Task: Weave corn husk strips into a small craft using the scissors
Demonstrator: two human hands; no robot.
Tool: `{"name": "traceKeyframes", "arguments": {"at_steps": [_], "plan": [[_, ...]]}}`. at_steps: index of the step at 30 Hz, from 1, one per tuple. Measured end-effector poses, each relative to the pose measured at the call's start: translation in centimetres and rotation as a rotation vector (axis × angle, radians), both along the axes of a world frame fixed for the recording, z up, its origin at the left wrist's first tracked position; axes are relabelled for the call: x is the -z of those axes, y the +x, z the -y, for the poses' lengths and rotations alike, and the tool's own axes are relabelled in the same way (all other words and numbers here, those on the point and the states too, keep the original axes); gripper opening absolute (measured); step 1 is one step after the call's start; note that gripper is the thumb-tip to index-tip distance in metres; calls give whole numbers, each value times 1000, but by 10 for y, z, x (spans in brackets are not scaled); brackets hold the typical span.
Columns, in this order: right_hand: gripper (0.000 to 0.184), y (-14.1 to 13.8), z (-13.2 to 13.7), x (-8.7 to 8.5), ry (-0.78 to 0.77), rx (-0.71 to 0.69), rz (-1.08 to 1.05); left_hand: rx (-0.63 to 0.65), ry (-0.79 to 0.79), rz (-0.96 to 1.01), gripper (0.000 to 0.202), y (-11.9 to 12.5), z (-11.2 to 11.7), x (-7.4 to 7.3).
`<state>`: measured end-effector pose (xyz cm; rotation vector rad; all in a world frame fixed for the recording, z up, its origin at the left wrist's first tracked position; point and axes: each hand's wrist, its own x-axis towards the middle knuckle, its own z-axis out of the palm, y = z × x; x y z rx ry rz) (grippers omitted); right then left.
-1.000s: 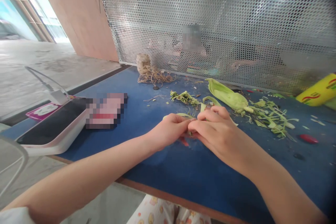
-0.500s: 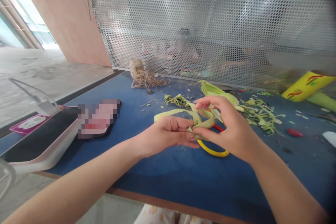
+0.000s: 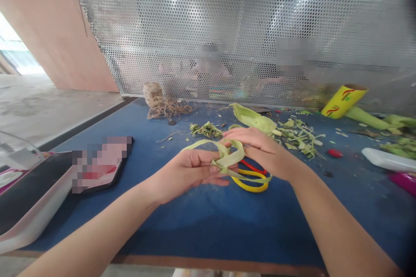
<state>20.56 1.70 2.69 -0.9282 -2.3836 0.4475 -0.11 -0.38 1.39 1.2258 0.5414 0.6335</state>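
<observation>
Above the yellow loop [image 3: 252, 188], which we take to be part of a scissors handle, two bare hands work a pale green strip [image 3: 238, 154], thin and leaf-like, into open curves. We judge the step in hand to be looping or knotting, with the bends formed but not drawn tight.

The left hand [image 3: 194, 172], to the left of the yellow loop, has its grip closed on the strip, thumb pressed over fingers where the bends meet. The right hand [image 3: 263, 151], just beyond the loop, curves with fingers partly spread behind the strip's upper bend; we cannot tell whether its grip pinches the strip or merely steadies it. One length of strip trails across the yellow loop, near a red piece [image 3: 252, 167].

The next move, as we read it, calls for the left grip to stay firm on the crossing while the right takes a free end, gently, since so thin a strip could tear.

Beyond the yellow loop on the blue tabletop [image 3: 195, 225] we find curled green shreds [image 3: 206, 130] to its left and, farther back, a broad green husk [image 3: 251, 119].
</observation>
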Motion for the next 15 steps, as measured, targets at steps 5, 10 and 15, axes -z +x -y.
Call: {"name": "traceKeyframes", "arguments": {"at_steps": [5,10,15], "plan": [[15,-2,10,-5,-107,-74,76,-16,-30,-40,23,2,-2,3],[35,-15,10,6,-199,21,-39,-95,-80,11,22,7,-2,6],[31,-26,8,13,-187,-2,-202,-175,-87,23,23,6,-3,6]]}}
